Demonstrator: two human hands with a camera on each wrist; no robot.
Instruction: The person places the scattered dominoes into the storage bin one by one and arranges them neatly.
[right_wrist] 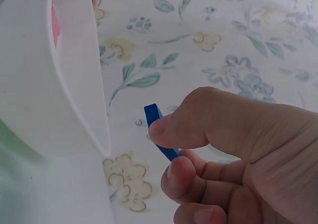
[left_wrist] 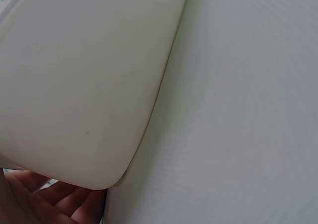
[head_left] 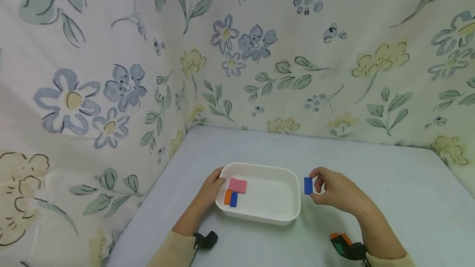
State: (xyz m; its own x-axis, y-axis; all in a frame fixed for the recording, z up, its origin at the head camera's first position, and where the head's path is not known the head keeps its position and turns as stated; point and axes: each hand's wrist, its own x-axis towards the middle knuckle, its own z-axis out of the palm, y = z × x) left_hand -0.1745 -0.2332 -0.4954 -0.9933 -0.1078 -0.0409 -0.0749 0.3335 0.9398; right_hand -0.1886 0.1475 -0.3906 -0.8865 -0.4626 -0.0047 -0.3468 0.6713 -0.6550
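A white plastic tub [head_left: 272, 197] with rounded corners is in front of me in the head view. My left hand [head_left: 211, 186] grips its left end, thumb at the rim; in the left wrist view the fingers [left_wrist: 64, 204] curl beneath a corner of the tub. Inside, on the left side, lie pink blocks [head_left: 239, 186], an orange block [head_left: 228, 197] and a small blue block [head_left: 233, 200]. Just right of the tub, my right hand [head_left: 335, 186] pinches another flat blue rectangular block [head_left: 308, 186] between thumb and fingers, apart from the rim.
The tub is on a pale table [head_left: 389, 188]. Floral fabric [head_left: 315, 52] hangs along the back and left edges. Dark wrist-worn devices [head_left: 206, 240] show below both hands, the right one [head_left: 349, 247] with orange and green parts.
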